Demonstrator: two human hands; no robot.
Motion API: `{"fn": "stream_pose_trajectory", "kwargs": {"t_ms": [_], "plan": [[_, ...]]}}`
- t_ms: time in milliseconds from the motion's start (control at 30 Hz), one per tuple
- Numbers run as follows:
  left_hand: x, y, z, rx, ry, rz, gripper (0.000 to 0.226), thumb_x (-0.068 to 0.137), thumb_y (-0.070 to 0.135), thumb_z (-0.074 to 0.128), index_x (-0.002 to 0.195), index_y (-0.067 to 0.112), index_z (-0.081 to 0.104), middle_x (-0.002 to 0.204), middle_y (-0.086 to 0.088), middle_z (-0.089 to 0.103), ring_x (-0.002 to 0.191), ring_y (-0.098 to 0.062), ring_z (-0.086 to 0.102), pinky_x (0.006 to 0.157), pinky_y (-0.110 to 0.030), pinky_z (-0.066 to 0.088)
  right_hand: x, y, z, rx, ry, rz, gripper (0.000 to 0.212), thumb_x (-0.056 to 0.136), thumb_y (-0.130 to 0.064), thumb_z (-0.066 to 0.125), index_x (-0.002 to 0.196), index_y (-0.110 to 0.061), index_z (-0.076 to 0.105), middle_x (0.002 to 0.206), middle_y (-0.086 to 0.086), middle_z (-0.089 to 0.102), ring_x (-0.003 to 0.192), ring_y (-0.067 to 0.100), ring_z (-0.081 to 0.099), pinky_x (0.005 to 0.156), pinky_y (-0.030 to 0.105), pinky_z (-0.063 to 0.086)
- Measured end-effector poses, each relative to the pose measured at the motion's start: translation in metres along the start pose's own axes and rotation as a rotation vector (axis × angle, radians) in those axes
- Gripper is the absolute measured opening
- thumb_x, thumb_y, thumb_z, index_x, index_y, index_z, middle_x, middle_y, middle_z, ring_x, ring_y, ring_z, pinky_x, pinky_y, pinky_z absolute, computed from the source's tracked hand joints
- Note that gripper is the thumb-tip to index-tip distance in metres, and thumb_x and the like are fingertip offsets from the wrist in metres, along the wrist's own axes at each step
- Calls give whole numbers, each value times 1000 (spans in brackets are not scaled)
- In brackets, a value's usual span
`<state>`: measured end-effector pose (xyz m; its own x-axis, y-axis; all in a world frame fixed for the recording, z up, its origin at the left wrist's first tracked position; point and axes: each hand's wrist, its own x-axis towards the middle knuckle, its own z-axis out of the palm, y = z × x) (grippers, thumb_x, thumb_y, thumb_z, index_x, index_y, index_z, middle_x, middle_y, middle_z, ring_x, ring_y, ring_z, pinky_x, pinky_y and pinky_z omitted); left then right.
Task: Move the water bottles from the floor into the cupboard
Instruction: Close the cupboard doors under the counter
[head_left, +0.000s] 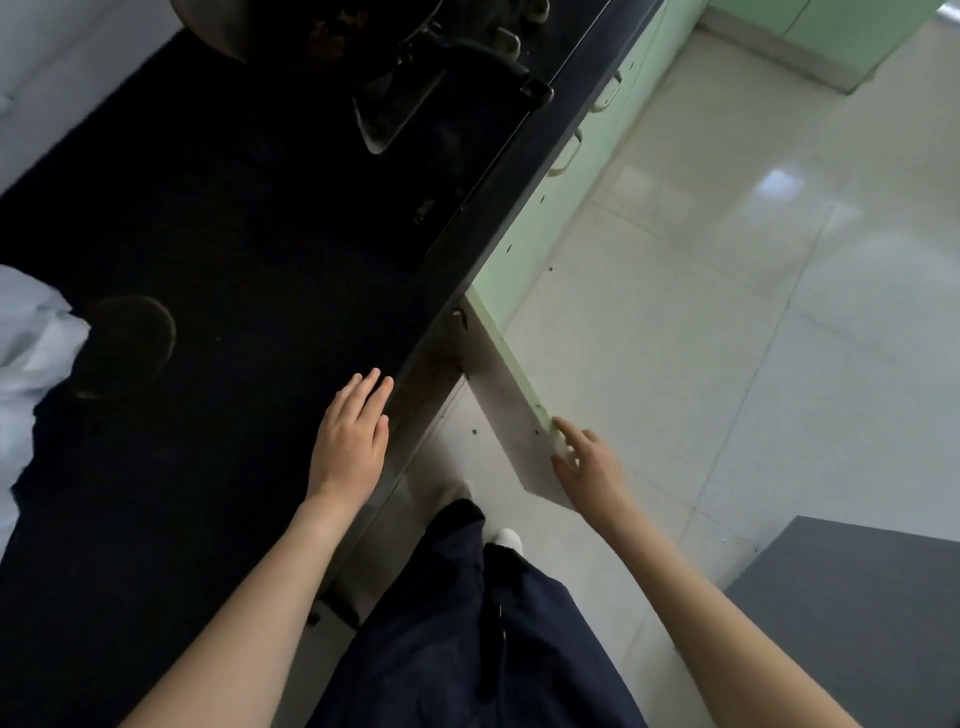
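Pale glossy floor tiles (727, 312) show no water bottles. My right hand (587, 462) pinches the edge of the open pale-green cupboard door (511, 415); my left hand (353, 441) lies flat, empty, on the black table (234, 260). I'd swing the door steadily by that edge.

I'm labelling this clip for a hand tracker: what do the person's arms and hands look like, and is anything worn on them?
Both arms are bare as far as the picture shows, with no sleeves in view. The left hand and the right hand have no gloves, and I see no rings, watch or wristband. Nails look short and unpainted, though the picture is soft. Below the arms, dark navy trousers show.
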<state>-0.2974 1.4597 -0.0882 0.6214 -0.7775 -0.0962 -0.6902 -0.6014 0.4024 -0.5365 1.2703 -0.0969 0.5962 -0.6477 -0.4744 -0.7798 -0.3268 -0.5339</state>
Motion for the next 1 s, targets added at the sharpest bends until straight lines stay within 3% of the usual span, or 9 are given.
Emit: {"fn": "stream_pose_trajectory", "kwargs": {"t_ms": [100, 200, 333, 500, 633, 800, 1000], "plan": [[-20, -10, -1, 14, 25, -27, 45, 101, 11, 47, 146, 13, 44, 154, -6, 39, 145, -24, 28, 117, -42, 29, -27, -14, 25, 115, -79, -14, 57, 94, -18, 61, 146, -30, 41, 109, -2, 55, 85, 10, 57, 74, 19, 46], [-36, -22, -3, 20, 20, -31, 45, 101, 12, 46, 146, 16, 44, 154, -6, 39, 145, -24, 28, 116, -45, 31, -46, -22, 44, 288, -138, -6, 66, 92, -9, 62, 148, -33, 36, 112, -1, 56, 87, 9, 59, 69, 6, 45], [-40, -41, -11, 18, -10, 63, 44, 101, 14, 47, 145, 18, 46, 153, -3, 40, 144, -23, 30, 116, -44, 30, -47, -26, 61, 433, -125, 18, 72, 88, 1, 64, 142, -40, 38, 111, 7, 61, 94, 21, 64, 76, 25, 55], [-38, -67, -15, 63, -19, 225, 47, 99, 24, 40, 146, 19, 44, 153, -2, 40, 143, -22, 32, 120, -40, 21, -51, -44, 83, 543, -92, 56, 72, 88, 5, 64, 145, -32, 42, 106, 3, 62, 87, 16, 64, 64, 14, 52], [-40, -71, -13, 25, 31, 202, 47, 97, 20, 41, 143, 18, 49, 150, -2, 45, 142, -22, 35, 120, -44, 18, -54, -66, 104, 615, -95, 74, 77, 86, 7, 62, 144, -37, 40, 101, -6, 61, 84, 8, 63, 62, 16, 51], [-51, -88, -18, 42, 4, 228, 47, 99, 23, 41, 145, 20, 45, 152, -1, 42, 144, -21, 31, 120, -43, 20, -56, -98, 129, 675, -49, 98, 80, 85, 8, 63, 149, -32, 37, 108, 0, 61, 92, 17, 64, 61, 14, 50], [-48, -89, -22, 21, 12, 222, 46, 97, 27, 43, 143, 21, 48, 151, 0, 44, 143, -20, 34, 119, -45, 24, -52, -136, 154, 777, 11, 122, 80, 85, 5, 67, 149, -33, 37, 104, -9, 60, 94, 18, 65, 67, 15, 55]]}}
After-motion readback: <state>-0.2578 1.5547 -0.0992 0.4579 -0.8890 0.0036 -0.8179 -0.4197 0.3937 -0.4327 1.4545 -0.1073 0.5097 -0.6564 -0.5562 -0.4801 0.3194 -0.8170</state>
